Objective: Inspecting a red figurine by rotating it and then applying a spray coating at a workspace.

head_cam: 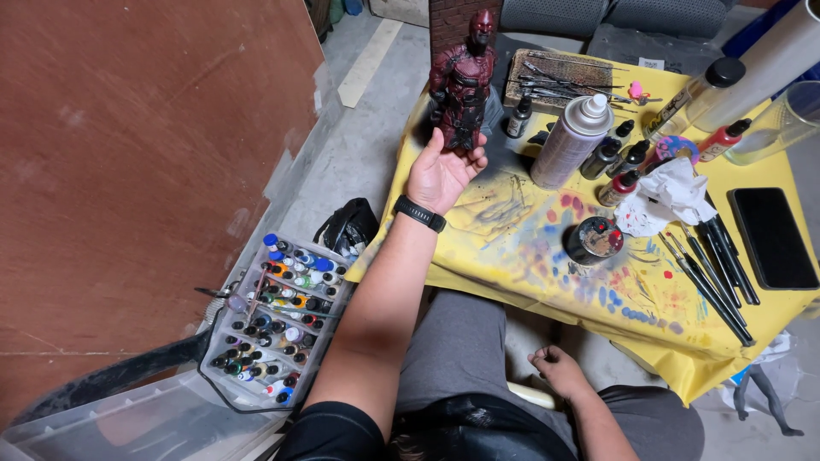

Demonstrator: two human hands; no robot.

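Now I see the table (pixel 512 248), draped in a paint-spattered yellow cloth, filling the right half of my view. Beside its left edge, down on the floor, sits a clear tray of small paint bottles (pixel 278 324). At the table's far left corner stands a dark red figure (pixel 464 77), upright. My left hand (pixel 440 175) reaches to it, palm up, fingers spread and curled loosely about the figure's legs, touching them; the grasp is not fully closed. A black watch (pixel 419 213) bands that wrist. Near the table's middle a spray can (pixel 571 141) stands tilted, a round paint lid (pixel 594 239) below it. Brushes (pixel 709 265) lie toward the right edge. My right hand (pixel 559 371) rests in my lap, loosely curled, holding nothing.
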